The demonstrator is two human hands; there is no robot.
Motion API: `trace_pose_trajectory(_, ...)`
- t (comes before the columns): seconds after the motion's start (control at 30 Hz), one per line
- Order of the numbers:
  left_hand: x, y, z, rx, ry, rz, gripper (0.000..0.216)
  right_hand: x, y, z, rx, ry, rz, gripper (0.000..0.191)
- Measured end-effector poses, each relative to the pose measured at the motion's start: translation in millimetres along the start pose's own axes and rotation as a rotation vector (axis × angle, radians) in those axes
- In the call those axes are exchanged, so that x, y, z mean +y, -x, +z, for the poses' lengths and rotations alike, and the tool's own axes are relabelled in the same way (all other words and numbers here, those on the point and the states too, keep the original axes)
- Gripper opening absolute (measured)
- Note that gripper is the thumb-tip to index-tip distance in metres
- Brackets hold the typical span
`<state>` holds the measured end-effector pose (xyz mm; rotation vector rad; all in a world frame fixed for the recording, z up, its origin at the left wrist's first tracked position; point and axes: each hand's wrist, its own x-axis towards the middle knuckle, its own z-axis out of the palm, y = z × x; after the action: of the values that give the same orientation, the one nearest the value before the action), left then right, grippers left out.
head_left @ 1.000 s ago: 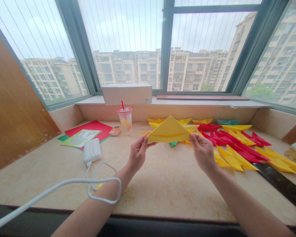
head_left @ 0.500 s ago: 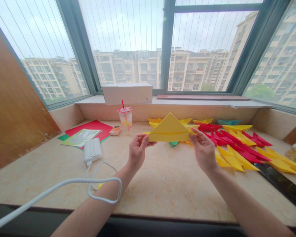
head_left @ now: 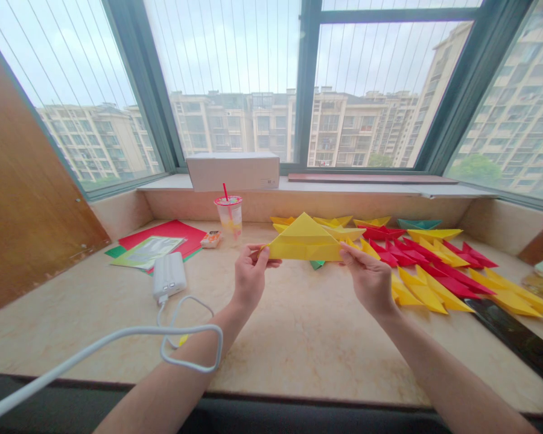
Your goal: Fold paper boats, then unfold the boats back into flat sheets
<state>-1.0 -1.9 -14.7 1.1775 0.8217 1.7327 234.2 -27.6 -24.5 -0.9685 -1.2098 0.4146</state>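
I hold a yellow folded paper triangle (head_left: 304, 243) in the air above the stone counter (head_left: 298, 337). My left hand (head_left: 250, 278) pinches its left corner. My right hand (head_left: 370, 280) pinches its right corner. The triangle points up, with a fold line across its lower part. Behind and right of it lie several finished folded paper boats in yellow (head_left: 428, 292) and red (head_left: 452, 283), plus a teal one (head_left: 419, 223).
A plastic cup with a red straw (head_left: 229, 217) stands behind my left hand. A white power bank (head_left: 169, 275) with a white cable (head_left: 117, 340) lies at left, near red and green paper sheets (head_left: 172, 235). A white box (head_left: 233, 170) rests on the window sill. A dark strip (head_left: 516, 337) lies at right.
The yellow triangle has dropped slightly and tilted flatter, so it looks shorter. Both hands moved a little inward and kept their pinch on its corners.
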Motion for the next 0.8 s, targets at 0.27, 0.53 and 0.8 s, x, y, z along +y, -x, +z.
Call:
trace_pose_trajectory(0.27,2.2,-3.5,-6.1,0.076,-0.108,0.095,0.034,-1.6,3.2,-1.6,-0.157,0.162,-0.201,0.034)
trace_pose_trajectory(0.53,-4.9,0.2,-8.9,-0.08,-0.301,0.284,0.041,8.2,-2.8,-5.0,-0.125,0.197,-0.211,0.048)
trace_pose_trajectory(0.8,2.1,-0.6,-17.4,-0.179,-0.428,0.464,0.022,6.6,-5.7,-12.6,-0.1,0.237,-0.296,0.032)
